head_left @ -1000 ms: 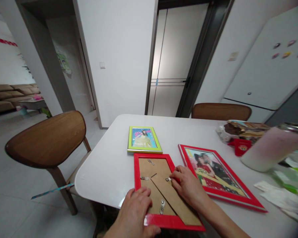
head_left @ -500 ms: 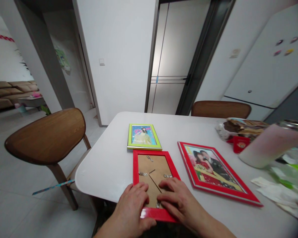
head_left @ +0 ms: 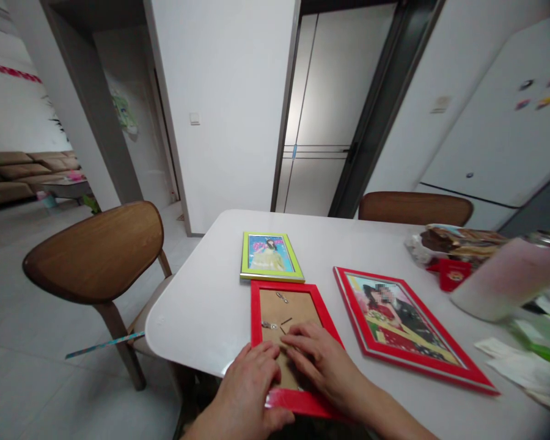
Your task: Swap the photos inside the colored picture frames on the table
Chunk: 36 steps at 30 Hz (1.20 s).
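Note:
A red picture frame (head_left: 255,311) lies face down at the table's near edge, its brown backing board (head_left: 268,308) upward. Metal clips (head_left: 269,325) show at its top and left; others are covered by my hands. My left hand (head_left: 252,385) is closed on the lower left corner, with the thumb at the bottom rim and the fingers bent over the backing. My right hand (head_left: 325,366) rests across the backing and right rim, its fingers stretched out and slightly bent. They partly cover the slanted stand slit. Just beyond lies a lime-green picture frame (head_left: 245,256), face up.
Another red picture frame (head_left: 366,342) lies face up on the right of the white table (head_left: 197,318). Farther right are a pink-white bottle (head_left: 495,287), crumpled tissue (head_left: 517,366) and plastic packaging (head_left: 467,241). Wooden chairs stand at the left (head_left: 101,250) and far side (head_left: 415,208).
My right hand has shifted up the backing from the bottom clip, now covering the right clip and more of the slit. My left hand keeps its place. The view has shifted slightly.

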Available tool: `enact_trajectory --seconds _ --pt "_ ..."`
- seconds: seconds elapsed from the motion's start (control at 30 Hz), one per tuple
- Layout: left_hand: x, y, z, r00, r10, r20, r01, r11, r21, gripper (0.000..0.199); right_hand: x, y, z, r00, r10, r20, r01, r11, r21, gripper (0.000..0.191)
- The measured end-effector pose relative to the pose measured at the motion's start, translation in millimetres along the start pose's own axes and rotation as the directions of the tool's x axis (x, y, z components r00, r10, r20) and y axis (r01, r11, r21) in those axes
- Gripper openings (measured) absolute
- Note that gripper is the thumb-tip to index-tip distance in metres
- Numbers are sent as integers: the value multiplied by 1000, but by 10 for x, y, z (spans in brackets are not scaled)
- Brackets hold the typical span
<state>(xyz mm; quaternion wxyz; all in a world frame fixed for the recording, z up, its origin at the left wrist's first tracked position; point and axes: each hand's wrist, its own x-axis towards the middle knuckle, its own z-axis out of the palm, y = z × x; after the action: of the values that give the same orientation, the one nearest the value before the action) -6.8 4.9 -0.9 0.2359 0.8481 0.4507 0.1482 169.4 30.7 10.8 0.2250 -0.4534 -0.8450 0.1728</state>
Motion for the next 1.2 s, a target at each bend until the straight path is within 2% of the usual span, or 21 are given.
enact_trajectory --seconds 0.1,0.23,0.47,0.6,0.7,0.83,1.0,1.13,1.2 --pt "-8 2 -6 1000 8 3 -8 1000 -1 37 273 18 126 997 46 -57 -49 998 -48 24" --pt "-17 -15 -1 1000 18 -14 -18 1000 -19 39 508 42 249 995 78 -68 -87 988 -128 21" --pt "-5 -25 10 999 31 -30 -32 999 -33 40 489 27 289 998 55 -25 -58 983 -174 29" --pt "3 -24 6 998 37 -43 -39 998 -40 41 448 -14 290 1000 7 -9 -9 975 -222 28" --pt "6 -40 14 998 51 -42 -52 998 -40 40 459 11 269 1000 20 -14 -23 976 -217 25" --pt "5 -56 32 999 45 8 -44 998 -39 40 569 193 201 983 150 -106 -170 963 -210 20" --pt "-3 -24 9 999 18 45 -16 1000 -26 39 756 484 161 921 317 -228 -368 900 -235 22" --pt "7 21 -18 999 2 52 -1 1000 -23 40 842 585 181 878 393 -271 -457 858 -235 20" --pt "27 32 6 999 5 51 -4 1000 -19 50 865 585 180 867 410 -283 -475 853 -217 20"
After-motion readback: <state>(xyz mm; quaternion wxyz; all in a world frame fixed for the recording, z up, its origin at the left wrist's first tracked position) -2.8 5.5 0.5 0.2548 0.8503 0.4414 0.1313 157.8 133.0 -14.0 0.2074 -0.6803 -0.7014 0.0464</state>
